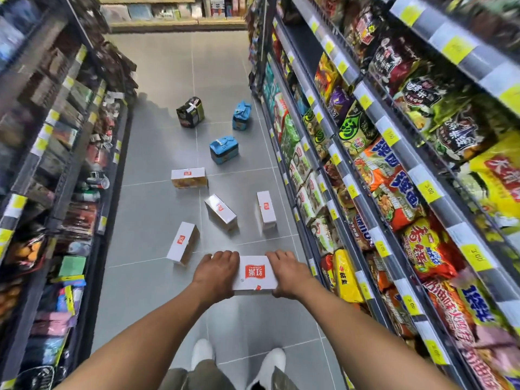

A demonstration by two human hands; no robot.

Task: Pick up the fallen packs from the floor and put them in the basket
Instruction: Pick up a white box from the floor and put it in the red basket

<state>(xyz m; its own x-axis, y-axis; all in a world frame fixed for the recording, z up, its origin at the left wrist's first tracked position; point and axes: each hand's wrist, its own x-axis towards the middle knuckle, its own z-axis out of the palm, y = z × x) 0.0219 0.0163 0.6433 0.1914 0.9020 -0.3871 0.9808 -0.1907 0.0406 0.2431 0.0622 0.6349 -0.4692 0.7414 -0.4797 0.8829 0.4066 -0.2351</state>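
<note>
A white box with a red logo [255, 274] is held between both my hands, above the grey floor. My left hand [216, 273] grips its left end and my right hand [287, 274] grips its right end, fingers curled over the far edge. Several more white boxes lie on the floor ahead: one [183, 246] to the left, one [221, 212] in the middle, one [266, 210] to the right, one [188, 177] farther back. Two blue packs [224, 149] [241, 115] and a dark pack [190, 112] lie beyond. No basket is in view.
I stand in a narrow shop aisle. Shelves of noodle packs [394, 178] line the right side, and shelves of dark goods [70, 164] line the left. A low shelf [174, 12] closes the far end. My white shoes [202, 356] stand on the tiled floor [157, 209].
</note>
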